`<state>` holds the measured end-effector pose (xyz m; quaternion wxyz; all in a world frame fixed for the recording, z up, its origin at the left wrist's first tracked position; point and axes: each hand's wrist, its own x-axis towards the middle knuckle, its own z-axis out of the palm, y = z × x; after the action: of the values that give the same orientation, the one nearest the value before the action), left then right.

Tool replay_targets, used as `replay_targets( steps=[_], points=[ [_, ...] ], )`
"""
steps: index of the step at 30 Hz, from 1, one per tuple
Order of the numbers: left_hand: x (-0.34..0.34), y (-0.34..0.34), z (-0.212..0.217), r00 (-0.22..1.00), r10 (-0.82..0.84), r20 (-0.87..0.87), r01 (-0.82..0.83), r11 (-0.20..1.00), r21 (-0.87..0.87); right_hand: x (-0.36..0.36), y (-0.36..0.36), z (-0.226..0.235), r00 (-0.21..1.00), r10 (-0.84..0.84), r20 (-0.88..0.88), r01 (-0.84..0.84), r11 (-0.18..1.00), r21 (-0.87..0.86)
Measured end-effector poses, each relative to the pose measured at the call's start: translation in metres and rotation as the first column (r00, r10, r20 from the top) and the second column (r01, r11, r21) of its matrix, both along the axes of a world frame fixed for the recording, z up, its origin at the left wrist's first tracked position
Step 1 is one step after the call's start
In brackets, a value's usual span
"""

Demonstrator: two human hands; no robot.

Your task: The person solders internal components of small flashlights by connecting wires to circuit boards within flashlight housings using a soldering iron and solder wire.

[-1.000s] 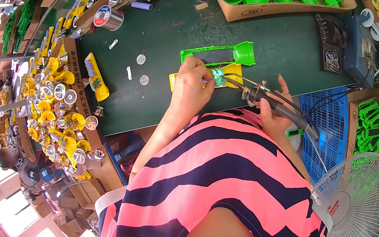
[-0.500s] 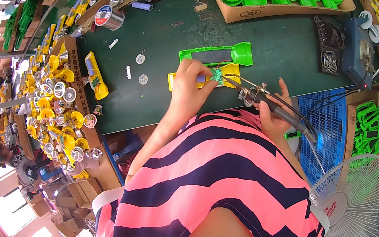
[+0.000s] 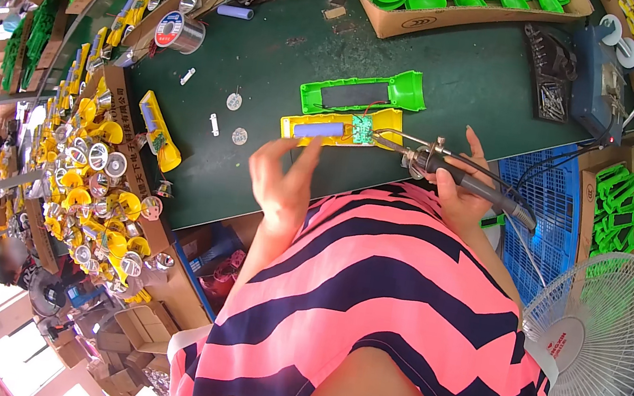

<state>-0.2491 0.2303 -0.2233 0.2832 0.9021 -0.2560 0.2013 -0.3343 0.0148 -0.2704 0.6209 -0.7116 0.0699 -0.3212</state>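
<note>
Soldering step, as I judge it. Left hand [image 3: 280, 180] released, grip empty, fingers spread just above the near edge of the yellow housing [image 3: 341, 131] lying on the green counter [image 3: 451, 70]. Right hand [image 3: 461, 191] grasps the soldering iron [image 3: 452, 173], tip at the small green board [image 3: 362, 129]. Next: a steadied housing, a precise tip.

The pink-and-navy striped shirt [image 3: 391, 307] hides both forearms and the near edge of the green table [image 3: 468, 65]. The right hand [image 3: 461, 191] covers part of the soldering iron [image 3: 452, 173] handle (its cable vanishes behind the blue crate [image 3: 559, 193]). Parts on the small circuit board [image 3: 361, 129] are too small to tell.
</note>
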Motion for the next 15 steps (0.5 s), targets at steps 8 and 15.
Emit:
replay_targets(
  steps=[8, 15],
  points=[
    [0.041, 0.048, 0.002, 0.810, -0.541, 0.227, 0.380, 0.778, 0.501, -0.002, -0.005, 0.002, 0.999, -0.036, 0.033, 0.037, 0.999, -0.032],
    [0.046, 0.030, -0.002, 0.747, -0.620, 0.241, 0.487, 0.757, 0.436, 0.003, -0.003, 0.004, 0.998, -0.013, 0.058, 0.021, 0.990, -0.142]
  ],
)
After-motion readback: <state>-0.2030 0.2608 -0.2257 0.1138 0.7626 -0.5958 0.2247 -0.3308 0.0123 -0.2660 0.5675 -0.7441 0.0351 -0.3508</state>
